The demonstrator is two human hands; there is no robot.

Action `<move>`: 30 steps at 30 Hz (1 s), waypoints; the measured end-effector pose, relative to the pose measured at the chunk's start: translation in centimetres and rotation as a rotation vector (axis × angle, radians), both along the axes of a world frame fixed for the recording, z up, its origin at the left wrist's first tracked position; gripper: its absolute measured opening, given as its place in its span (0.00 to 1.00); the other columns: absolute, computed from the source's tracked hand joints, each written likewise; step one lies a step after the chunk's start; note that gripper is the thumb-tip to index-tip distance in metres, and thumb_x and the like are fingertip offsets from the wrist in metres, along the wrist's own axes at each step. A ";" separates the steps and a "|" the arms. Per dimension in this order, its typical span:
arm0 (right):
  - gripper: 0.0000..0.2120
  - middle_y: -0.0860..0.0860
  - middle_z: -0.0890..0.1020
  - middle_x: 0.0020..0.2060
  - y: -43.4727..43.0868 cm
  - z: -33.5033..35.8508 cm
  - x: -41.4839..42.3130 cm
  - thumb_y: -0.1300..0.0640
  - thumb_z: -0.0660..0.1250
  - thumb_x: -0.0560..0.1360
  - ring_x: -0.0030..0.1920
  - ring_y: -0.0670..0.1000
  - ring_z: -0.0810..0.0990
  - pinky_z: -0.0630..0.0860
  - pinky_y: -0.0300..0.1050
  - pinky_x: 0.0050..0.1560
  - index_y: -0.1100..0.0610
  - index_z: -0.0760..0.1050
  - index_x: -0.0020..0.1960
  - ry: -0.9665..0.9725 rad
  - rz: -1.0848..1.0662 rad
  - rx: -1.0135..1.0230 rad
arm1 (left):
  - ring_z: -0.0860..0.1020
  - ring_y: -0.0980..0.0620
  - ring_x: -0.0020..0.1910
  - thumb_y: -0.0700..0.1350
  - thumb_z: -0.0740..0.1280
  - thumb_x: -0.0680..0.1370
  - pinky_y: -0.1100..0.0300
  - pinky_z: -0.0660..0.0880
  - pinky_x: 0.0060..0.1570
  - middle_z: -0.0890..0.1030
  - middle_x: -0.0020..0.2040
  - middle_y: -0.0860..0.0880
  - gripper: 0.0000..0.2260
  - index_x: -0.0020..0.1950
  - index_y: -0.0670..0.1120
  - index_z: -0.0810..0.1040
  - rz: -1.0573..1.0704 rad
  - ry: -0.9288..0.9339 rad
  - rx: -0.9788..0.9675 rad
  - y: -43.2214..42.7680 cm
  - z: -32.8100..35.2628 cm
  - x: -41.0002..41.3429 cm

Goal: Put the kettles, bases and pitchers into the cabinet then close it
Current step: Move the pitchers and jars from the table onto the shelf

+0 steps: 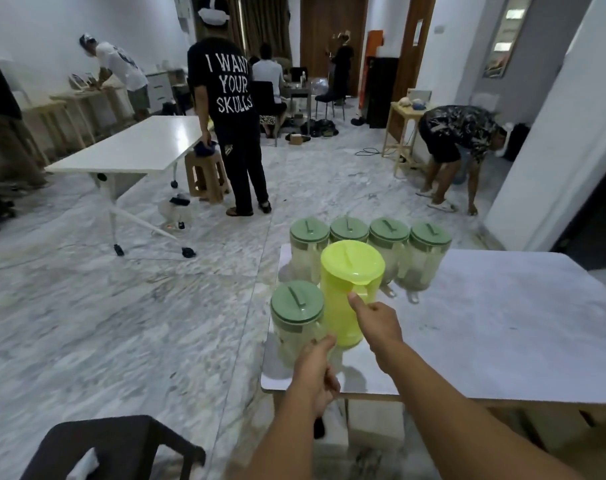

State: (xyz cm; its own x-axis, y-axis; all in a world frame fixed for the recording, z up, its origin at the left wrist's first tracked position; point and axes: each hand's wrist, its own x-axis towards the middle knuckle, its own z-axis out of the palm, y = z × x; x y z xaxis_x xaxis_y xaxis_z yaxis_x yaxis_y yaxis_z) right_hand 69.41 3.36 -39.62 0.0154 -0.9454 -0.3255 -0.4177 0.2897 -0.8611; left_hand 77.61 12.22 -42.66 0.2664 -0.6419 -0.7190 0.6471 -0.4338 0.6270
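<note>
Pitchers stand bunched at the near left corner of the white table [502, 323], six in all, every one upright with its long axis vertical. Nearest is a clear pitcher with a green lid [296, 320], right at the table's left edge. The left hand [315, 370] is curled shut around its handle, which faces the person on the pitcher's near right side. Touching it on the right is the yellow pitcher [346, 292], whose handle also points toward the person; the right hand [377, 322] is clenched on that handle with the thumb pressed along its top. Each hand is therefore directly behind its own pitcher, and a straight lift up and back looks like what the move calls for. Whether either pitcher has left the tabletop I cannot tell. Beyond them a row of four green-lidded pitchers [370, 251] lines the far edge, close behind the yellow one, so the lift should avoid nudging them. No cabinet, kettle or base is visible.
</note>
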 end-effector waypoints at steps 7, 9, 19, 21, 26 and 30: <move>0.14 0.57 0.80 0.44 -0.6 0.0 0.3 0.51 0.66 0.75 0.42 0.53 0.75 0.70 0.50 0.44 0.65 0.77 0.45 -0.203 -0.030 0.006 | 0.78 0.42 0.49 0.54 0.67 0.78 0.50 0.76 0.51 0.78 0.52 0.46 0.15 0.57 0.45 0.78 0.021 -0.414 -0.007 -1.8 -1.2 0.6; 0.11 0.54 0.80 0.40 -0.8 0.6 0.0 0.53 0.66 0.75 0.39 0.52 0.74 0.67 0.49 0.42 0.61 0.77 0.41 -0.227 -0.068 0.015 | 0.77 0.44 0.52 0.57 0.65 0.78 0.50 0.74 0.55 0.79 0.52 0.46 0.15 0.53 0.45 0.79 0.050 -0.528 -0.030 -1.5 -0.8 1.3; 0.15 0.53 0.75 0.27 -1.7 9.8 -3.1 0.54 0.65 0.74 0.29 0.53 0.72 0.67 0.48 0.37 0.56 0.71 0.30 -0.399 -0.256 -0.118 | 0.81 0.46 0.43 0.54 0.61 0.81 0.53 0.75 0.46 0.84 0.41 0.45 0.19 0.39 0.43 0.80 0.061 -0.518 -0.267 -4.4 9.7 3.4; 0.15 0.52 0.72 0.26 -1.6 12.5 -4.7 0.52 0.65 0.74 0.28 0.53 0.68 0.65 0.50 0.38 0.55 0.70 0.29 -0.410 -0.336 -0.194 | 0.81 0.46 0.40 0.53 0.60 0.82 0.55 0.74 0.43 0.83 0.40 0.45 0.19 0.37 0.43 0.79 -0.003 -0.535 -0.341 -5.8 12.0 3.0; 0.11 0.52 0.72 0.30 0.3 17.5 -10.0 0.48 0.63 0.70 0.30 0.52 0.67 0.64 0.50 0.35 0.55 0.69 0.34 -0.417 -0.613 -0.393 | 0.81 0.47 0.39 0.52 0.60 0.82 0.56 0.75 0.45 0.83 0.39 0.45 0.19 0.38 0.43 0.80 -0.301 -0.542 -0.533 -9.1 16.1 -0.7; 0.12 0.53 0.74 0.33 4.3 19.7 -16.6 0.44 0.61 0.65 0.32 0.55 0.70 0.66 0.48 0.34 0.53 0.70 0.34 -0.317 -0.883 -0.498 | 0.79 0.52 0.35 0.52 0.58 0.83 0.60 0.71 0.36 0.82 0.38 0.47 0.18 0.43 0.43 0.80 -0.539 -0.492 -0.667 -9.8 19.1 -7.3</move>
State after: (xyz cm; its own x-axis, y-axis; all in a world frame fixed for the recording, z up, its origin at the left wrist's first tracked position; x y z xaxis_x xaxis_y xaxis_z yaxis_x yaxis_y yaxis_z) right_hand 52.79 7.69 -19.89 -0.7255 -0.6882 -0.0006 0.0333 -0.0342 -0.9989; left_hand 70.32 2.45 -23.54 -0.0090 -0.9985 -0.0536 0.0686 -0.0541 0.9962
